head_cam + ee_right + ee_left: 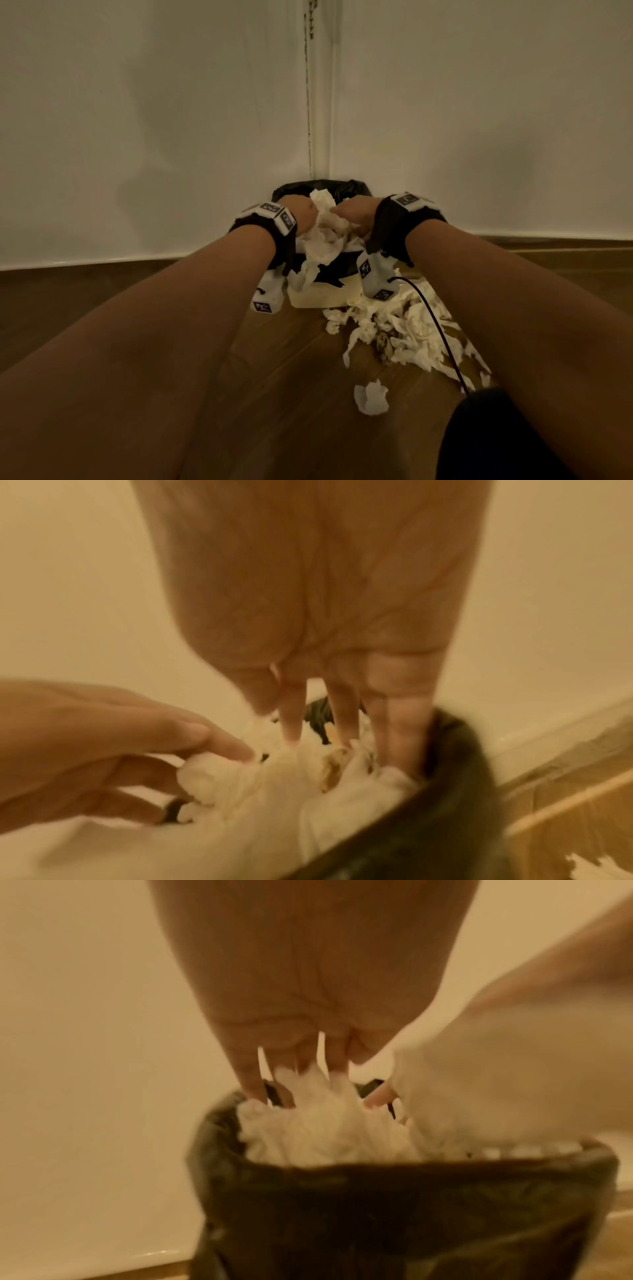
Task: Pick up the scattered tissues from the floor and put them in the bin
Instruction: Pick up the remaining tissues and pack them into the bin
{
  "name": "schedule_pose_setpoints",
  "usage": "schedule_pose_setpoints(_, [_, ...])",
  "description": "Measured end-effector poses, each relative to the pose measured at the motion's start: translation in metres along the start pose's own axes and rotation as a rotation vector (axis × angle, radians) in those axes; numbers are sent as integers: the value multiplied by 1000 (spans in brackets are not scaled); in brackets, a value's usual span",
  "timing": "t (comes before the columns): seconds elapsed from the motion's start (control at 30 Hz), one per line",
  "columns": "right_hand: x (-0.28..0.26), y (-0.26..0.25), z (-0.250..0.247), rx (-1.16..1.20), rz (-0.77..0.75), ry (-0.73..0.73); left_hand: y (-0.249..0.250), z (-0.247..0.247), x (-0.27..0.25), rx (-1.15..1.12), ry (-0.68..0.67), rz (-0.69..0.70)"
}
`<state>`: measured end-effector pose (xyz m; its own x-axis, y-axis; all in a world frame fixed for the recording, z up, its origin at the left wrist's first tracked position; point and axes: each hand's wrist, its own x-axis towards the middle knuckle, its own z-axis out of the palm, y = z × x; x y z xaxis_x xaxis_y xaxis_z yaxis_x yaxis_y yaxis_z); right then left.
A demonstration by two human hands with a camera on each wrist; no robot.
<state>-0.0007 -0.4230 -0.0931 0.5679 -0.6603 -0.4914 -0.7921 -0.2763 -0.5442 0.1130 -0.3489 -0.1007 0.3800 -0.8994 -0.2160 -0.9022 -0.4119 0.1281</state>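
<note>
Fingers of both hands press down into a crumpled wad of white tissue paper point(323, 228) at the mouth of the bin. The left hand point(298, 213) has its fingers point(251, 1080) straight and slightly spread, their tips sunk into the top of the wad; this grip is released, pushing rather than clasping. The right hand point(356, 214) likewise points its fingers point(346, 718) straight down into the tissue, with the outermost finger close against the inner wall of the liner; its grip is also unclenched and closes round nothing that can be seen. Both wrist views are blurred, so the fingertips themselves are partly lost in the paper.

The wad fills the opening of a small cream plastic bin point(318, 296) lined with a black plastic bag point(337, 274), and part of the tissue spills over the near rim and hangs down the front. Each wrist wears a black strap carrying white camera blocks with black-and-white markers point(375, 272); a thin black cable point(436, 325) runs from the right one toward the viewer.

More shredded white tissues point(404, 329) lie heaped on the brown wooden floor point(274, 394) just right of the bin's base, and a single crumpled white tissue point(371, 397) lies apart, nearer the viewer. The bin stands in a corner where two plain white walls point(154, 120) meet.
</note>
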Motion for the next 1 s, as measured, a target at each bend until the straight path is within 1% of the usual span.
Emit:
schedule_pose_setpoints(0.03, [-11, 2, -6, 41, -29, 71, 2, -4, -7, -101, 89, 5])
schedule_pose_setpoints(0.1, [-31, 8, -15, 193, -81, 238, -1, -12, -22, -188, 264, -15])
schedule_pose_setpoints(0.17, [-48, 24, -23, 197, -147, 366, 4, -17, -38, -230, 422, -49])
schedule_pose_setpoints(0.2, [-57, 31, -26, 214, -154, 414, 6, -16, -46, -261, 496, -62])
schedule_pose_setpoints(0.27, [-67, 51, -26, 239, -131, 474, 7, -14, -60, -352, 639, -97])
schedule_pose_setpoints(0.33, [-78, 74, -22, 247, -74, 526, 10, -9, -74, -429, 705, -134])
schedule_pose_setpoints(0.37, [-83, 85, -19, 240, -31, 523, 11, -3, -82, -454, 716, -148])
schedule_pose_setpoints(0.43, [-94, 103, -11, 213, 53, 472, 17, 13, -99, -447, 683, -178])
schedule_pose_setpoints(0.5, [-103, 117, -3, 201, 102, 419, 23, 33, -115, -396, 585, -165])
schedule_pose_setpoints(0.57, [-109, 132, 10, 236, 138, 365, 31, 54, -129, -332, 458, -141])
schedule_pose_setpoints(0.7, [-116, 162, 46, 298, 224, 253, 43, 100, -148, -249, 189, -136])
schedule_pose_setpoints(0.8, [-118, 173, 68, 185, 273, 120, 44, 135, -152, -252, 13, -122])
schedule_pose_setpoints(0.9, [-117, 180, 82, 87, 278, 14, 43, 165, -150, -248, -163, -110])
schedule_pose_setpoints(0.93, [-115, 181, 87, 60, 260, -13, 42, 173, -149, -232, -203, -111])
schedule_pose_setpoints(1.0, [-111, 181, 96, 23, 242, -40, 40, 186, -145, -202, -228, -109])
